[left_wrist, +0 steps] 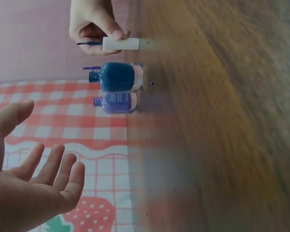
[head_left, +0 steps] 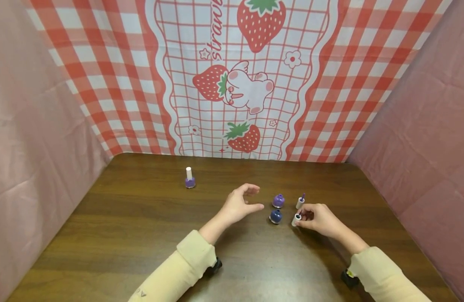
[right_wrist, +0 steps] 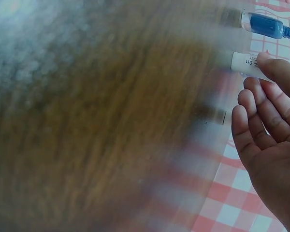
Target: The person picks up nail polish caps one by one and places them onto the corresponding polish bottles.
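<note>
My right hand (head_left: 321,219) pinches a white nail polish cap (head_left: 295,220) between thumb and fingers. The cap stands upside down at the tabletop, its dark brush (left_wrist: 89,43) pointing up. Beside it is an uncapped dark blue nail polish bottle (head_left: 276,217), upright. An uncapped purple nail polish bottle (head_left: 278,201) stands just behind that one. Behind my right fingers, a second white cap (head_left: 300,203) also stands inverted, with a purple brush. My left hand (head_left: 237,204) hovers left of both bottles, fingers spread and holding nothing.
A capped purple nail polish bottle (head_left: 190,179) stands at the back left of the brown wooden table (head_left: 141,218). Behind the table hangs a red-and-white strawberry cloth (head_left: 232,113). Pink cloth (head_left: 416,126) hangs along both sides.
</note>
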Demonstrator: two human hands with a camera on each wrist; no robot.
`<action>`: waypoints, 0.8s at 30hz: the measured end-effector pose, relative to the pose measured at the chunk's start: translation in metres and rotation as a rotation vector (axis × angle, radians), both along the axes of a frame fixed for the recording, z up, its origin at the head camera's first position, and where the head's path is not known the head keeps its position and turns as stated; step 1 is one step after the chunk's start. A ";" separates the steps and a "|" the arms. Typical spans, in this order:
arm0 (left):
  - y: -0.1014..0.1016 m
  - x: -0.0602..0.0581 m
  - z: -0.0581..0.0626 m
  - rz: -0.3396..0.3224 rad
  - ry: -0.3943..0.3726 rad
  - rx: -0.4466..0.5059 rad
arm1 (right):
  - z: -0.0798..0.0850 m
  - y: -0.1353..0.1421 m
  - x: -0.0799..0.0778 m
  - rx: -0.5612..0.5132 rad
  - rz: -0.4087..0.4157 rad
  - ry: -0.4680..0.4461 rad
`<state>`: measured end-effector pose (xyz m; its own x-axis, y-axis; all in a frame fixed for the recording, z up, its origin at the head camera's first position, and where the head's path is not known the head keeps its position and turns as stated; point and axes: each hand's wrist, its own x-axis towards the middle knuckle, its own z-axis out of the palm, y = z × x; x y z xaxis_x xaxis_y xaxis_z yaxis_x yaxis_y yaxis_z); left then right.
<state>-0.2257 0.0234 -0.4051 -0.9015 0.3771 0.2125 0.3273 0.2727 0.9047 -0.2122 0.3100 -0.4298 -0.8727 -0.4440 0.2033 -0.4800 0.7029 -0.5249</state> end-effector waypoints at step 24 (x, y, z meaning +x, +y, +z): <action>0.041 -0.018 -0.021 -0.216 0.012 -0.278 | -0.003 0.001 -0.002 0.005 0.001 -0.005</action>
<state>-0.2440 0.0642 -0.4257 -0.7925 0.6040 0.0850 0.4148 0.4315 0.8011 -0.2140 0.3108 -0.4330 -0.8733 -0.4457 0.1968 -0.4779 0.7050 -0.5240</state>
